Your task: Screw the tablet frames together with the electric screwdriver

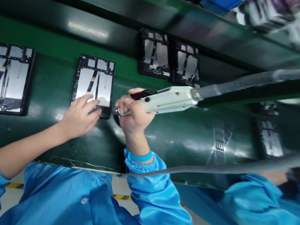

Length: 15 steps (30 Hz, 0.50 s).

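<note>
A black tablet frame [94,81] with silver panels lies on the green conveyor belt [52,86] in front of me. My left hand [79,117] rests on its lower edge, fingers stretched out and pressing it down. My right hand [134,114] is wrapped round the grip of a white electric screwdriver [166,99], whose metal tip [118,112] points at the frame's lower right corner. A grey hose [256,80] runs from the tool up to the right. A blue band circles my right wrist.
Another tablet frame [3,77] lies at the left on the belt, and two more [169,57] sit farther back. A neighbouring person's blue sleeve [260,204] and hand are at the right, blurred. A grey cable [214,169] crosses the belt's near edge.
</note>
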Each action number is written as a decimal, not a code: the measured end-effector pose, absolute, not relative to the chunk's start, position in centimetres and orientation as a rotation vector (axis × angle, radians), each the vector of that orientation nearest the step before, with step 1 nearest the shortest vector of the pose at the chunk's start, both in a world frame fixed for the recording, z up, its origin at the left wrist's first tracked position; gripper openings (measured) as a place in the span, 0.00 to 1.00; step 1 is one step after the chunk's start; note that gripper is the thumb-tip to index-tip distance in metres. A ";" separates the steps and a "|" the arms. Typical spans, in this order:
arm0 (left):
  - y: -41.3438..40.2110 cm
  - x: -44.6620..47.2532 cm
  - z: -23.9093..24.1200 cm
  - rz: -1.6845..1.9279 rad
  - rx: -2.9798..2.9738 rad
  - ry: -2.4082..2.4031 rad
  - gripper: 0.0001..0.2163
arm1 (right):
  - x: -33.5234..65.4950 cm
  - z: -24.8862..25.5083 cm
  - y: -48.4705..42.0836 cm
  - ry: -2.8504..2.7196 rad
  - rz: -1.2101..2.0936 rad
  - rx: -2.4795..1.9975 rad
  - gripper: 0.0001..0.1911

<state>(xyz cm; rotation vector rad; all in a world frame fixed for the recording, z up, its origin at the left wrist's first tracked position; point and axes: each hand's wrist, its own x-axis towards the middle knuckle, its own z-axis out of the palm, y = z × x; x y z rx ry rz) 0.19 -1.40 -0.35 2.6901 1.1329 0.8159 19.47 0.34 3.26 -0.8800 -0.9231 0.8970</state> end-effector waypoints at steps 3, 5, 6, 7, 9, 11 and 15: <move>-2.7 1.0 -0.9 0.644 2.741 1.098 0.16 | 21.9 3.9 0.8 -0.890 0.782 -0.890 0.09; -2.7 0.9 -1.2 0.610 2.746 1.124 0.19 | 23.3 3.6 0.9 -0.891 0.726 -0.939 0.09; -2.6 0.7 -1.3 0.609 2.751 1.134 0.20 | 23.9 3.4 0.8 -0.890 0.695 -0.958 0.09; -2.5 0.5 -1.3 0.613 2.759 1.145 0.19 | 24.3 3.0 0.8 -0.889 0.667 -0.970 0.08; -2.3 0.1 -1.2 0.624 2.794 1.155 0.16 | 24.9 2.4 0.7 -0.880 0.620 -0.965 0.08; -2.4 -0.1 -0.8 0.622 2.837 1.157 0.14 | 25.3 2.0 0.6 -0.874 0.598 -0.948 0.07; -2.5 -0.4 -0.4 0.601 2.837 1.174 0.15 | 25.4 1.9 0.5 -0.895 0.586 -0.969 0.08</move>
